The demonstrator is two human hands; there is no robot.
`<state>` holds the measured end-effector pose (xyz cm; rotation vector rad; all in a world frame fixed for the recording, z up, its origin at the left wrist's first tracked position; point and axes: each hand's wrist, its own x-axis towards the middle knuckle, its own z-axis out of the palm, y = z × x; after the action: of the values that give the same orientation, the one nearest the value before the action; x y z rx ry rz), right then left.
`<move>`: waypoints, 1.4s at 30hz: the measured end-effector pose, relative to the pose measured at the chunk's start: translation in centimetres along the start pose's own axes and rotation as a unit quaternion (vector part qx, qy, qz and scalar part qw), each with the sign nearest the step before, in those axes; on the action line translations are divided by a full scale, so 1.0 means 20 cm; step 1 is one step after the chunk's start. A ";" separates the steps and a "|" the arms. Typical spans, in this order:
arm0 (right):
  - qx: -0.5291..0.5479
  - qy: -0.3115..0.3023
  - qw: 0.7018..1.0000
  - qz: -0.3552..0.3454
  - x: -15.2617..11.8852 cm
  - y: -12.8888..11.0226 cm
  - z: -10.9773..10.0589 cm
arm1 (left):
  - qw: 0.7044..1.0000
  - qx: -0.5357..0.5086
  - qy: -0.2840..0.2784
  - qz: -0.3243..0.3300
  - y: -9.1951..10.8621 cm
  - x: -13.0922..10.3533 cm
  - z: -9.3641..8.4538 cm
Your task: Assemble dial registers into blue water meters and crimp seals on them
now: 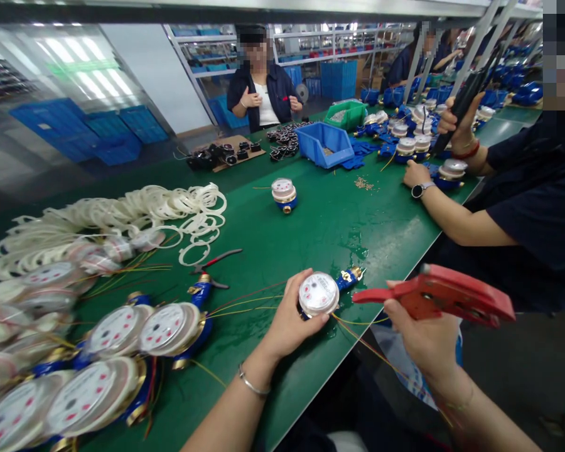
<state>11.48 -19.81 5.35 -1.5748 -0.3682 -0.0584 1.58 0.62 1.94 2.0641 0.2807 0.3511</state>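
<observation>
My left hand (287, 317) is closed around the side of a water meter (319, 292) with a round white dial and a blue body, whose brass-ended pipe points up and right. Thin yellow and red wires (353, 321) run from this meter toward my right hand (426, 342). That hand grips a red hand tool (456, 295), which looks like a wire stripper, held above the table edge. Whether a wire also lies between its fingers is hard to make out. Left of my left hand are several more water meters (164, 329) with loose wires, and pliers (216, 258).
White plastic rings (122, 216) are heaped at left on the green table (245, 235). A single meter (284, 194) stands farther off, before a blue bin (322, 145) and a green bin (346, 114). At right a co-worker's hands (417, 176) hold a dark tool over a meter.
</observation>
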 end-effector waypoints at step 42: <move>-0.116 -0.089 0.979 -0.142 0.05 -0.26 0.21 | 0.986 -0.157 -0.032 -0.045 0.00 -0.03 0.01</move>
<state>10.21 -15.53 10.53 -1.7524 -0.7489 -0.1864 1.16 0.32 1.87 1.7433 0.2608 0.2557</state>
